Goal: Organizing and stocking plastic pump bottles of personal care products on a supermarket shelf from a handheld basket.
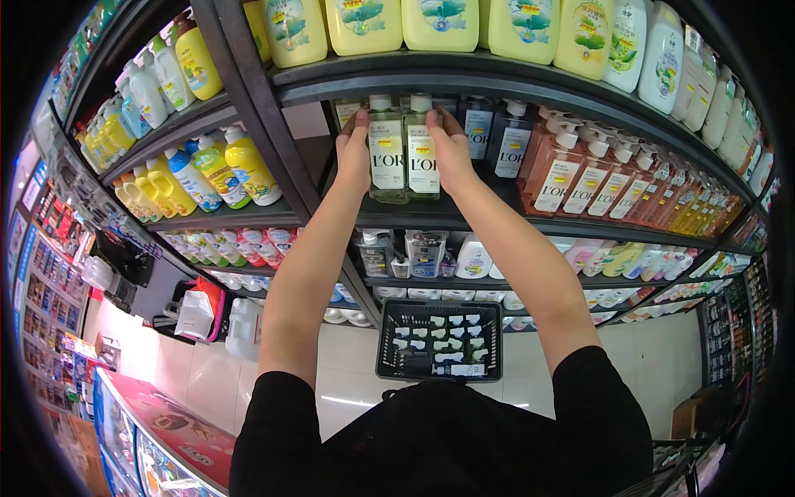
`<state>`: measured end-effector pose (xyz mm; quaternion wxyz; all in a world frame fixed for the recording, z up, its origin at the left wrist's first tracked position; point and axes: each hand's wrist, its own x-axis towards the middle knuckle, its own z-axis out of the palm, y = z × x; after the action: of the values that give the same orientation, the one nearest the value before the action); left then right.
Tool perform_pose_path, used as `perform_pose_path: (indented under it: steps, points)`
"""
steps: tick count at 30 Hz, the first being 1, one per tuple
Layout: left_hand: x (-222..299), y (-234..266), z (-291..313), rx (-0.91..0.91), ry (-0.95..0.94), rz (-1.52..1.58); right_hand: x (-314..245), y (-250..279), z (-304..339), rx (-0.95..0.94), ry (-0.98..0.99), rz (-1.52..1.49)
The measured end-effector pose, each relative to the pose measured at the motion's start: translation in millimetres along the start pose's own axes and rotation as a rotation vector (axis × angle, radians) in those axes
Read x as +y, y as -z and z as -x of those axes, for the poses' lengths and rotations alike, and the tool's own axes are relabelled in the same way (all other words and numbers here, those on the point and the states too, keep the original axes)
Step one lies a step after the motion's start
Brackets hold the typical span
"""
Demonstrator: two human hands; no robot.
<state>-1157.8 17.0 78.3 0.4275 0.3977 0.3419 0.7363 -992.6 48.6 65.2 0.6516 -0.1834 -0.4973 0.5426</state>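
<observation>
Both arms reach forward to a dark shelf at chest height. My left hand [354, 155] grips the outer side of a clear bottle [387, 157] with pale green liquid, a white label and a yellow tag. Against the outer side of a matching clear bottle [422, 161] just to its right, my right hand [451, 153] is closed. The two bottles stand upright side by side between my hands, at the shelf's front. Behind them are more bottles, partly hidden. Dark bottles with white labels [511, 141] stand just right of my right hand.
Pink pump bottles [559, 170] fill the shelf to the right. Large yellow bottles [443, 23] line the shelf above. A dark upright post [265, 99] divides the shelving on the left. On the floor below sits a black basket [385, 340] holding several small pale items.
</observation>
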Motion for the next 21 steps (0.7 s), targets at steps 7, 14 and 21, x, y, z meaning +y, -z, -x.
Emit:
perform_pose_path:
  steps: [7,14,21]
  points:
    - [-24,21,0,-0.11,-0.192,0.076,9,5,11,-0.126,0.113,0.059]
    - [-25,46,32,-0.185,-0.334,-0.404,7,44,54,-0.146,0.187,0.693]
    - [-17,64,41,-0.197,-0.131,-0.56,12,63,56,-0.266,-0.117,0.712]
